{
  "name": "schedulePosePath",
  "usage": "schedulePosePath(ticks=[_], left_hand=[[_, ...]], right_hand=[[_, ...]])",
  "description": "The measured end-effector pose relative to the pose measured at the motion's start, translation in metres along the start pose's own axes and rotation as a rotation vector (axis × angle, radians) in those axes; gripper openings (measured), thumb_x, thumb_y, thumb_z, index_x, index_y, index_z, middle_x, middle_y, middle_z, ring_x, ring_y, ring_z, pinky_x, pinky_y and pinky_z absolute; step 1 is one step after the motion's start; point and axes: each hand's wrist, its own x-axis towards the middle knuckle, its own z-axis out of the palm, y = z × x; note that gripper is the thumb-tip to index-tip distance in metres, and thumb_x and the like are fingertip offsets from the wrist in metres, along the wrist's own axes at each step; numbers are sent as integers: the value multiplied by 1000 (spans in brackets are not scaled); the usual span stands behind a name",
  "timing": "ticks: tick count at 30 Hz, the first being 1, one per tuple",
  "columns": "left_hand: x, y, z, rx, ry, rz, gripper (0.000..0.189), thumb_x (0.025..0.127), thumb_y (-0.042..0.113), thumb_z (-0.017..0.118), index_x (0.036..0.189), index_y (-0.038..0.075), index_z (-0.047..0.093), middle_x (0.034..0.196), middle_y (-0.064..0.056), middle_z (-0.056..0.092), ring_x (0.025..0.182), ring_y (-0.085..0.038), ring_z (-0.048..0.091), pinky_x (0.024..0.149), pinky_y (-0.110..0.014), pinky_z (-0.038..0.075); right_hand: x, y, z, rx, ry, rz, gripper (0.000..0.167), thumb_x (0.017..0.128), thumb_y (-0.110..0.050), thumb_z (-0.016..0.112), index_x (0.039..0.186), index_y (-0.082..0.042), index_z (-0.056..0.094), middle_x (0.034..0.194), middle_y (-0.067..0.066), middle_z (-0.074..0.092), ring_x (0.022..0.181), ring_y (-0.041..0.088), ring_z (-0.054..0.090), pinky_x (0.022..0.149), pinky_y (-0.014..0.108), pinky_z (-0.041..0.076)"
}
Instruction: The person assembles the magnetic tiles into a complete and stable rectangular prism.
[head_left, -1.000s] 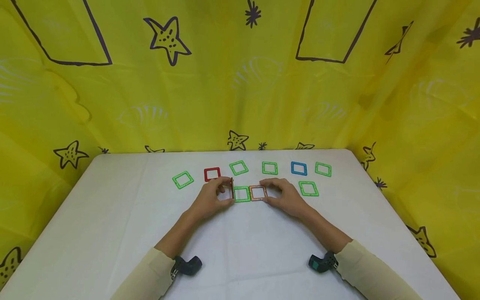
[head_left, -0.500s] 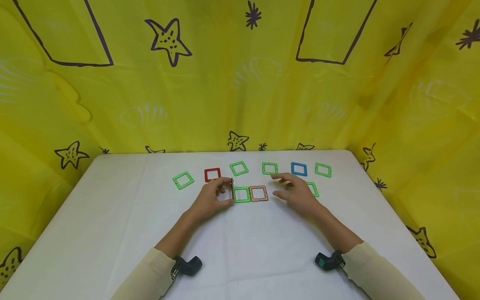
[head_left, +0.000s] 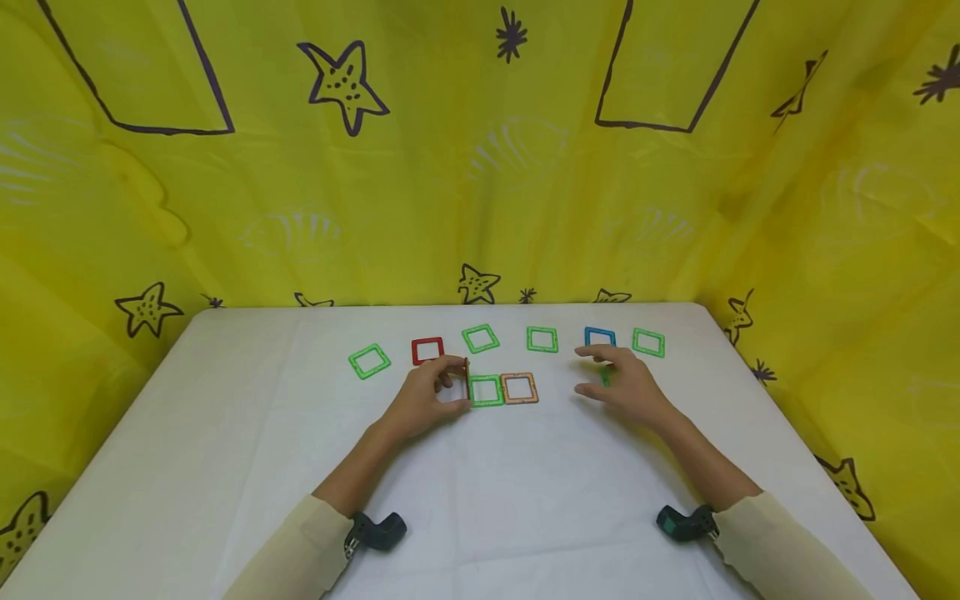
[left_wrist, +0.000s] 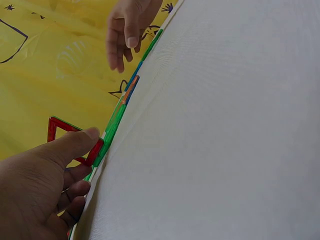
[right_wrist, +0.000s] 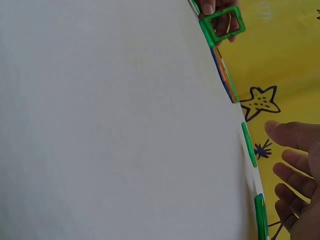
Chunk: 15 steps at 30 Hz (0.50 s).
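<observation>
My left hand [head_left: 426, 394] pinches a square magnetic tile [head_left: 467, 379] by its edges and holds it upright. That tile shows a red frame [left_wrist: 51, 132] in the left wrist view and a green frame [right_wrist: 240, 20] in the right wrist view. Against its right side lies a flat green tile [head_left: 487, 405], with an orange tile [head_left: 521, 402] joined edge to edge beyond. My right hand [head_left: 633, 387] hovers over another green tile [head_left: 606, 377], mostly hidden beneath it. The right fingers are spread and loosely bent, with nothing between them.
Along the far part of the white table [head_left: 480, 500] lie single tiles: a green one [head_left: 377, 372], a red one [head_left: 427, 340], two more green ones, a blue one [head_left: 600, 330] and a green one [head_left: 649, 355] at right. A yellow curtain [head_left: 420, 208] hangs behind.
My right hand has let go of the orange tile and moved right, over the separate green tile. The left hand keeps its hold on the upright tile in the same place.
</observation>
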Motion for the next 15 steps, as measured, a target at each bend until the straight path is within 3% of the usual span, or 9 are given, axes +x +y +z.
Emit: schedulePosePath(ticks=[15], left_hand=[[0, 2, -1, -16, -6, -32, 60, 85, 12, 89, 138, 4, 63, 122, -1, 71, 101, -20, 59, 91, -39, 51]], right_hand=[[-13, 29, -36, -80, -35, 66, 62, 89, -20, 87, 141, 2, 62, 146, 30, 53, 136, 51, 45, 109, 67, 38]])
